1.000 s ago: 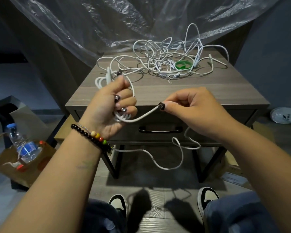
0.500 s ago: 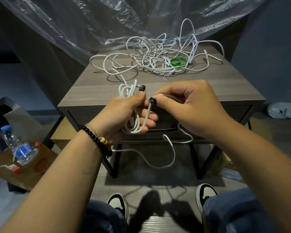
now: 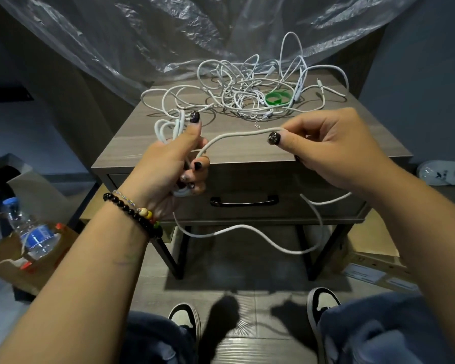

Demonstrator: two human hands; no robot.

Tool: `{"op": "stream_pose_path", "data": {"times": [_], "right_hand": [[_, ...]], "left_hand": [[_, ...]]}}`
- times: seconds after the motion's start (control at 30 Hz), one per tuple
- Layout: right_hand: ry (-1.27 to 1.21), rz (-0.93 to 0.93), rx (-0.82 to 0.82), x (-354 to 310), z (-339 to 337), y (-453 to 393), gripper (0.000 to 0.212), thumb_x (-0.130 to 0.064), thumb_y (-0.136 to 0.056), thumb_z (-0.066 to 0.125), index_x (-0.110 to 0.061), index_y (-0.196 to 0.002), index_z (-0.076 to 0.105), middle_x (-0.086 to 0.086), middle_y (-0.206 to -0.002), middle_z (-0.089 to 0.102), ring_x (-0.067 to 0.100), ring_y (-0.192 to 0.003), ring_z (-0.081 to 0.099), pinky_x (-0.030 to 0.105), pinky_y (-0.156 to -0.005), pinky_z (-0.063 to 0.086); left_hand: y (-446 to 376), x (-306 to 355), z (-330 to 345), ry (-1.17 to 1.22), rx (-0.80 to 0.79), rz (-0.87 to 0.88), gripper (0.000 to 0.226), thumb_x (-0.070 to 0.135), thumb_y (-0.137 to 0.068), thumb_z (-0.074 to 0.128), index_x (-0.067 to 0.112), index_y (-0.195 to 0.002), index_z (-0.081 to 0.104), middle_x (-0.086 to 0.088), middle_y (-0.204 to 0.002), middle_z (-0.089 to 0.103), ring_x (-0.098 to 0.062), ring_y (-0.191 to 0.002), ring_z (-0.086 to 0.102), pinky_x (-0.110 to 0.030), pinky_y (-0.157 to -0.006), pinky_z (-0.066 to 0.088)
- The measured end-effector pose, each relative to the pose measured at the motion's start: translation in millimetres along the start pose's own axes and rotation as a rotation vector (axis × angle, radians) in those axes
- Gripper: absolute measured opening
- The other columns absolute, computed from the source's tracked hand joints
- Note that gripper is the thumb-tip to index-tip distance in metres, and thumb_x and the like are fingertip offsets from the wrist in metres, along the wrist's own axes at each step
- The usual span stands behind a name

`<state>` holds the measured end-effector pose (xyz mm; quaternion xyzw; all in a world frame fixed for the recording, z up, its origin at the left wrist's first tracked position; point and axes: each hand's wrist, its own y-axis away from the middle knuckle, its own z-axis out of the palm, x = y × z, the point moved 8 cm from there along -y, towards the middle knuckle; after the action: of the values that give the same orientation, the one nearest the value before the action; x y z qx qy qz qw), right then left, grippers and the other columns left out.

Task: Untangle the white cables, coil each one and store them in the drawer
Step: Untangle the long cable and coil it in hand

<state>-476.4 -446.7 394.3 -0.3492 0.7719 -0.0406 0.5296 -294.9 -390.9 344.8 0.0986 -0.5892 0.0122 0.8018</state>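
Holding a half-wound white cable (image 3: pixel 237 134) in front of the desk (image 3: pixel 326 143), my left hand (image 3: pixel 168 166) grips its coiled loops while my right hand (image 3: pixel 334 148) pinches the free strand, slack drooping past the closed drawer (image 3: pixel 313 195). Behind them, the tangled cables (image 3: pixel 250 90) lie on the desktop.

Left hand (image 3: pixel 168 164) curled in a grip (thumb upright), right hand (image 3: pixel 334 148) pinching, forearms raised
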Motion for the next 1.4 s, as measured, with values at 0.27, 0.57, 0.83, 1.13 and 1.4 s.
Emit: {"op": "stream_pose_path", "data": {"times": [0.27,0.57,0.83,1.13,1.4], "right_hand": [[-0.061,-0.050,0.039,-7.2,10.7,1.7,0.009,-0.014,-0.089,0.066,-0.013,-0.093,0.074,-0.022,-0.051,0.054,-0.002,-0.048,0.046,0.009,-0.048,0.033],[-0.077,-0.082,0.053,-12.9,12.2,4.0,0.008,-0.016,-0.090,0.066,-0.018,-0.093,0.074,-0.019,-0.051,0.051,0.000,-0.048,0.043,0.009,-0.049,0.031],[0.046,-0.026,0.039,-6.3,8.5,1.4,0.012,-0.016,-0.092,0.062,-0.012,-0.093,0.074,-0.016,-0.059,0.053,-0.003,-0.052,0.047,0.008,-0.051,0.036],[0.059,-0.001,0.020,-3.2,24.2,5.7,0.015,-0.017,-0.092,0.062,-0.015,-0.088,0.076,0.013,-0.072,0.068,0.026,-0.064,0.055,0.032,-0.057,0.041],[0.085,0.029,-0.115,-3.8,53.7,12.2,0.015,-0.017,-0.089,0.064,-0.017,-0.085,0.078,-0.007,-0.059,0.065,0.009,-0.053,0.053,0.021,-0.052,0.040]], "left_hand": [[8.7,-13.0,22.8,-0.282,-0.166,-0.027,0.037,0.045,-0.077,0.067,0.009,-0.086,0.059,0.001,-0.049,0.034,-0.007,-0.035,0.028,-0.018,-0.039,0.030],[7.3,-27.0,27.7,-0.435,-0.185,-0.129,0.036,0.035,-0.096,0.045,0.004,-0.090,0.060,0.001,-0.051,0.034,-0.011,-0.041,0.028,-0.017,-0.040,0.028],[-10.2,0.3,-3.8,0.090,0.086,0.032,0.036,0.040,-0.100,0.037,0.021,-0.070,0.041,0.009,-0.041,0.026,-0.003,-0.031,0.023,-0.019,-0.041,0.020],[-2.5,3.1,1.0,0.085,0.058,0.156,0.021,0.028,-0.090,0.055,0.010,-0.095,0.066,0.007,-0.054,0.032,-0.004,-0.040,0.029,-0.017,-0.043,0.028],[0.5,3.7,5.6,-0.072,0.063,0.170,0.039,0.033,-0.070,0.070,0.011,-0.102,0.073,0.001,-0.088,0.055,-0.008,-0.055,0.037,-0.018,-0.048,0.034]]}}
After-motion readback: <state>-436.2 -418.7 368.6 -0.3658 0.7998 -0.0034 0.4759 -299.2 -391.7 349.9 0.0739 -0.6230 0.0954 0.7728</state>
